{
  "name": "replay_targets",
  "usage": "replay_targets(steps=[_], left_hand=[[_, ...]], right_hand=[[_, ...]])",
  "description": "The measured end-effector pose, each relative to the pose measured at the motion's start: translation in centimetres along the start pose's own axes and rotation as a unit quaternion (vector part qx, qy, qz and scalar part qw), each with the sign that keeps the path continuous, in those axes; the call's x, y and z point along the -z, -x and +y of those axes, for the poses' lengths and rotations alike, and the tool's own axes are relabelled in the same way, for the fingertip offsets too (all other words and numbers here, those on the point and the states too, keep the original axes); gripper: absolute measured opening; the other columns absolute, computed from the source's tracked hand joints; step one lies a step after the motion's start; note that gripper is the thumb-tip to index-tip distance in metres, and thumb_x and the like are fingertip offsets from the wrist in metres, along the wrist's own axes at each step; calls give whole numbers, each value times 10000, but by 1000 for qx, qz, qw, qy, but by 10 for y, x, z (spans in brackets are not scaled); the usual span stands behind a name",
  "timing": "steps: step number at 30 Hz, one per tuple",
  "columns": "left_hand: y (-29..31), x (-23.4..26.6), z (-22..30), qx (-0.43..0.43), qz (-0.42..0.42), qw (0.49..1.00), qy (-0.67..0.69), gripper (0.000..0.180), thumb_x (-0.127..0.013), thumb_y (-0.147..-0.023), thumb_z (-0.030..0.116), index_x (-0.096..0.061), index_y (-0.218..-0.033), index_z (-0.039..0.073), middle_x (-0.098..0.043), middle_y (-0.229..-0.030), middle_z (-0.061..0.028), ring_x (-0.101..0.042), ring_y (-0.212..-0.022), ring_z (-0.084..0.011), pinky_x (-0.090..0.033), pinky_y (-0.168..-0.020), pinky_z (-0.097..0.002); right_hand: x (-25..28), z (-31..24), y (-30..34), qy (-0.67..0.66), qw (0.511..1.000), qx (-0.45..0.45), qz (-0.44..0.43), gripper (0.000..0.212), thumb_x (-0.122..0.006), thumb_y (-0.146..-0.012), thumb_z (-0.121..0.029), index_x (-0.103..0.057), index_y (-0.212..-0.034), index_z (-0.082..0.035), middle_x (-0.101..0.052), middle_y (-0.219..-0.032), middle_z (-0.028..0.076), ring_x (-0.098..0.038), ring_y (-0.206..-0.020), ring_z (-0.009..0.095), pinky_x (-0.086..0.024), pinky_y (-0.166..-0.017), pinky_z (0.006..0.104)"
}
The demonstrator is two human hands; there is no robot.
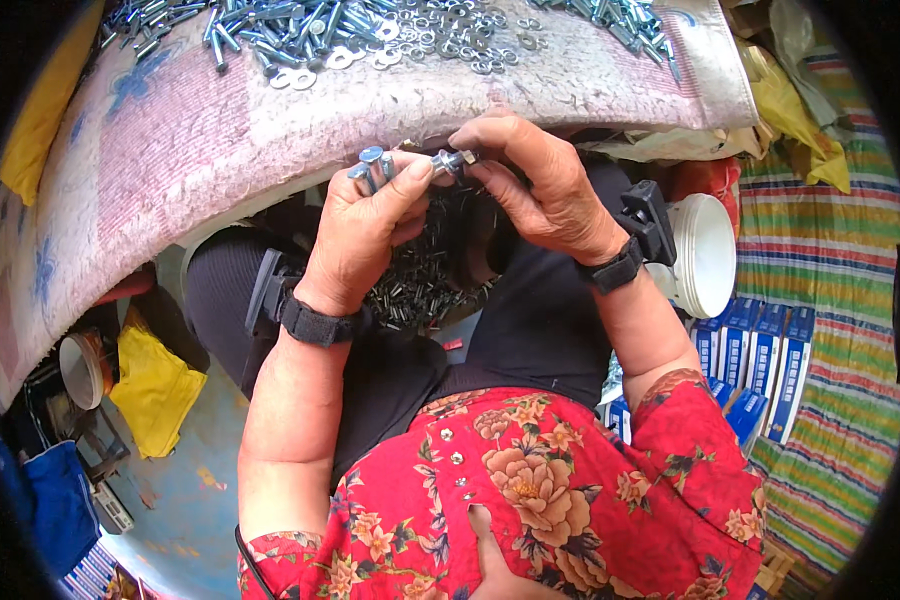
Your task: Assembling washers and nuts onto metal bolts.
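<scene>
Head camera: both hands are working close together just in front of the near edge of the cloth-covered desk (200, 120). The left hand (360, 225) is gripping a silvery bolt assembly (448, 162) between thumb and forefinger, while several spare bolts (372, 156) are jutting up from its curled fingers. The right hand (540, 185) is bringing its bent thumb and forefinger around the other end of that assembly, where a small nut-like piece (469, 157) is showing; whether both tips are pressing on it I cannot tell.

Beyond the hands, on the desk, a pile of bolts (305, 30) is lying ahead and to the left, with flat washers (303, 78) along its near side and smaller ring washers (460, 35) straight ahead. Another bolt pile (625, 25) is resting ahead and to the right. Below the hands, a heap of dark metal pieces (420, 280) is sitting between the knees.

The step seems to be calling for a steady left pinch, with the shank in line with the piece at its end. Light fingertip turning should be helping any thread start square; forcing it could be crossing the thread, and loosening the curled fingers could be dropping the spares.
</scene>
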State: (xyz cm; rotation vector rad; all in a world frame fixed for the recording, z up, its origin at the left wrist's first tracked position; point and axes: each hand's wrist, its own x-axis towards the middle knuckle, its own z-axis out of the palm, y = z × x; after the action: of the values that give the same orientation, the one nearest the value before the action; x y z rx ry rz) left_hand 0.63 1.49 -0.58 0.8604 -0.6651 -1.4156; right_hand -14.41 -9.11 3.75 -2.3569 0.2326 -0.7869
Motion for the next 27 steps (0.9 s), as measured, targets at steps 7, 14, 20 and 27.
replay_targets(steps=[7,14,20,27], left_hand=[[-2,-8,4,-11,100,995,14,188,-568,-852,208,-604,-879,26,-536,-614,4,-415,-467,-47,-294,-419,-171],[-1,0,1,-14,94,993,69,172,-610,-822,189,-599,-855,20,-541,-611,-14,-421,-452,-52,-307,-406,-165],[-2,0,4,45,61,988,132,162,-596,-830,171,-589,-836,9,-507,-609,-5,-410,-458,-47,-321,-400,-163],[-1,-1,0,21,82,993,84,156,-586,-837,164,-588,-823,9,-491,-593,5,-406,-459,-49,-320,-407,-175]], right_hand=[[-7,4,16,-104,981,-140,85,233,-573,-768,5,-532,-997,-18,-587,-873,123,-600,-794,254,-464,-703,281],[-6,6,13,-45,994,-79,66,256,-594,-750,11,-548,-1000,-19,-591,-865,122,-602,-783,251,-474,-683,286],[2,11,8,34,989,140,19,288,-602,-710,45,-566,-987,-26,-558,-855,131,-580,-730,275,-483,-616,314],[-3,9,20,70,994,77,17,300,-654,-705,-27,-517,-970,5,-573,-799,147,-589,-692,296,-482,-595,331]])
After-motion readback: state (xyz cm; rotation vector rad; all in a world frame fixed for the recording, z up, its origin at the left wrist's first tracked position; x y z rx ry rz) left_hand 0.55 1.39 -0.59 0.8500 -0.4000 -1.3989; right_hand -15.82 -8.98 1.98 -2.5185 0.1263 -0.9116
